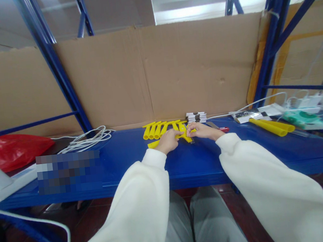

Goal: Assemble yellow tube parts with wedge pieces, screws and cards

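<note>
My left hand (168,141) is closed on a yellow plastic tool (188,138) with a flared head, which lies low over the blue shelf. At the tool's right side is my right hand (200,130), its fingertips pinched together. What they pinch, if anything, is too small to tell. Just behind the hands, several like yellow plastic tools (152,131) with hollow tube handles lie side by side in a row. One more yellow handle (153,144) sticks out beside my left wrist.
A stack of small black-and-white packs (196,117) stands against the cardboard wall (145,72). Behind my right wrist lies a red-handled tool (224,129). To the right are yellow tubes (274,126) and a green-and-white packet (305,120). Coiled white cable (94,139) and a red bag (14,152) lie left.
</note>
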`<state>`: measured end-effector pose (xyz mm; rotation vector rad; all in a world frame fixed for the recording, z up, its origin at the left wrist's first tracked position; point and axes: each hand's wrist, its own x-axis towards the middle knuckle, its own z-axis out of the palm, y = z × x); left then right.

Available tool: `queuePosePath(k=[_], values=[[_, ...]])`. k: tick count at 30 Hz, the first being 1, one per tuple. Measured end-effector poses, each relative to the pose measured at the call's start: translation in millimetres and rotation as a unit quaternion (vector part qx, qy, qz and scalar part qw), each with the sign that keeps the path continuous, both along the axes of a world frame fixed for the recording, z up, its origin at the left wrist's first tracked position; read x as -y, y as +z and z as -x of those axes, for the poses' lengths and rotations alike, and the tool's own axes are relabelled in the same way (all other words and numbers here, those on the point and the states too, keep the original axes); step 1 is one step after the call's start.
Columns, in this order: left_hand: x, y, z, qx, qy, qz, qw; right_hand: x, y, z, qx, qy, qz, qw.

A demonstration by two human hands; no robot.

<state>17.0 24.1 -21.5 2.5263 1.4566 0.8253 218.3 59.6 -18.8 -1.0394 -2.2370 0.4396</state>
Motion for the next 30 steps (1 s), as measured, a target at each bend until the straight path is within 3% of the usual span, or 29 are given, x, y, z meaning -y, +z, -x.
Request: queuePosePath(k=[10, 20, 30], values=[[1.6, 1.7, 0.6, -0.043, 0.011, -0.011, 0.999, 3.3, 2.0, 5.4, 0.033, 0.015, -0.042, 0.998], [3.2, 2.9, 0.6, -0.042, 0.013, -0.014, 0.999, 2.3, -0.7, 8.8, 0.045, -0.021, -0.046, 0.998], [0.6, 0.5, 2.1, -0.031, 0.014, -0.019, 0.999, 3.3, -0.7, 5.7, 0.050, 0.012, -0.061, 0.997]])
